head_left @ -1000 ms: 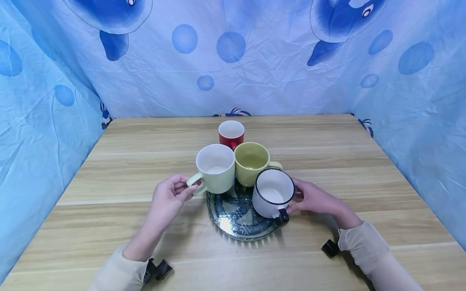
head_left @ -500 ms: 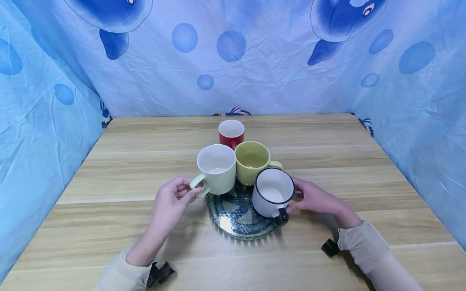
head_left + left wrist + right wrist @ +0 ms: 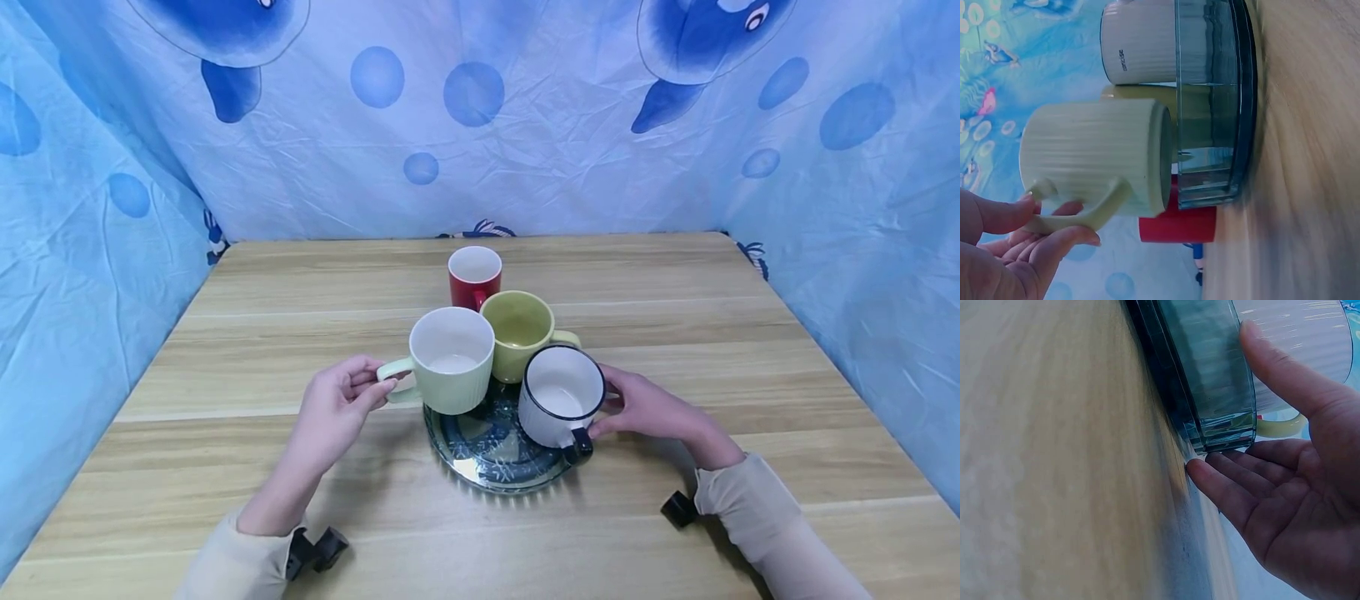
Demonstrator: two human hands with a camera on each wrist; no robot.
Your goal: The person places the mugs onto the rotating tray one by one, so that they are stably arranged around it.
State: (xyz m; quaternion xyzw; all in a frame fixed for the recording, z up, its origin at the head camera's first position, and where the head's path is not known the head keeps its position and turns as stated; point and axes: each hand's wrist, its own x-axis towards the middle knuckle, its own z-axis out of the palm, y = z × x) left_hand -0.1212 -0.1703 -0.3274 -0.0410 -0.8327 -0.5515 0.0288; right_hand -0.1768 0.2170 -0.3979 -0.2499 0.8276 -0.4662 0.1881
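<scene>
1. While the left hand [image 3: 337, 404] pinches its handle, the pale green mug [image 3: 450, 360] hangs above the left rim of the blue plate [image 3: 491, 454].
2. The right hand [image 3: 648, 408], grip loose with fingers straight, touches the white mug [image 3: 561, 398] standing on the plate.
3. A yellow mug [image 3: 517, 332] stands just behind them; a red mug [image 3: 474, 275] sits farther back on the tabletop [image 3: 675, 333].

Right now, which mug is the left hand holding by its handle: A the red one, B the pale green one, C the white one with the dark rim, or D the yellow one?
B: the left hand pinches the handle of the pale green mug.
</scene>
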